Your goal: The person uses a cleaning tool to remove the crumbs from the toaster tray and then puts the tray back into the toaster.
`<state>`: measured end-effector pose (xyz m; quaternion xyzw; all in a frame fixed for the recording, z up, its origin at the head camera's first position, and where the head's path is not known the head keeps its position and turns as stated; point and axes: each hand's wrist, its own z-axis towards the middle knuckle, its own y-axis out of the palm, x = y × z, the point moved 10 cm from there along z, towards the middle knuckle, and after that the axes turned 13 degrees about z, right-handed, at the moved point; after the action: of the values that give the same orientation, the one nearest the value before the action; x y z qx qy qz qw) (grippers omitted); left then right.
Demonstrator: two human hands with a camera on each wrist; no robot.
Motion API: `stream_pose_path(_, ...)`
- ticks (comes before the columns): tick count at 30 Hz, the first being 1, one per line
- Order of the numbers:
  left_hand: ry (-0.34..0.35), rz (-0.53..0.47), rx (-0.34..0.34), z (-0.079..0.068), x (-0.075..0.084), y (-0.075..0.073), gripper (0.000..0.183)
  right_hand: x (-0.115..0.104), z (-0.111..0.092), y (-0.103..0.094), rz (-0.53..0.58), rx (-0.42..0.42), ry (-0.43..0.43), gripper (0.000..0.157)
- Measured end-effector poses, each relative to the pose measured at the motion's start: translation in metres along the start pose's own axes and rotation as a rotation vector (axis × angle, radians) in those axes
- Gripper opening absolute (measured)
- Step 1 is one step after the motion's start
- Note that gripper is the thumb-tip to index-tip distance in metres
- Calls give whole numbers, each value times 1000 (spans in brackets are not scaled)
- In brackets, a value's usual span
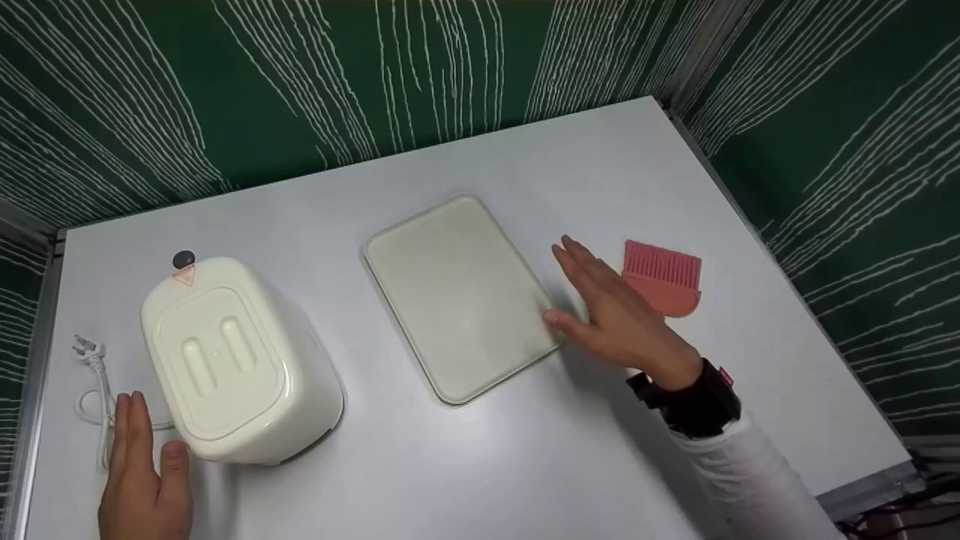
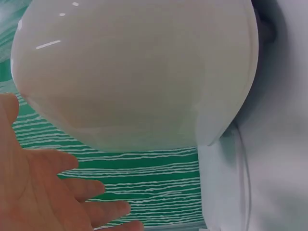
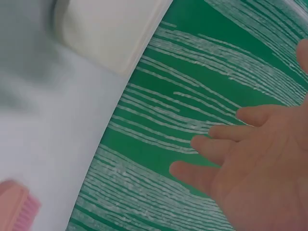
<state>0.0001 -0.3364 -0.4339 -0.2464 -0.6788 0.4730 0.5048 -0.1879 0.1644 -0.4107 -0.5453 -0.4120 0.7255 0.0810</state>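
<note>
The right hand (image 1: pixel 615 319) is flat, its fingers extended and holding nothing, just beside the right edge of a pale, rectangular tray (image 1: pixel 463 300) with rounded corners. In the head view the thumb tip overlaps the tray's edge; in the right wrist view the fingers are apart from it. The left hand (image 1: pixel 145 480) is likewise unfolded and empty, fingers straight, thumb up against the near left corner of a cream container (image 1: pixel 247 367); whether they touch I cannot tell.

The container stands upright on the left part of the white surface (image 1: pixel 450 465), its top marked by two oblong grooves, with a dark round knob (image 1: pixel 183 259) and a triangular label (image 1: pixel 184 276) at its far end. A white cord (image 1: pixel 105 416) lies looped on its left, ending in a pronged plug (image 1: pixel 88 349).

The tray lies flat at an angle near the middle of the surface. Beyond the right hand, partly covered by it, is a pink brush (image 1: pixel 661 279), bristles pointing away from the person. A black wristband (image 1: pixel 697 401) and a white sleeve (image 1: pixel 757 480) cover the right wrist and forearm. Green walls (image 1: pixel 435 45) with white wavy lines stand around the surface.
</note>
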Motion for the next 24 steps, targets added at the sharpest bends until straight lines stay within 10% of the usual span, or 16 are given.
stream_pose_path(24,21,-129,28,-9,9,12,63,-64,33,90,219,-211,-105,80)
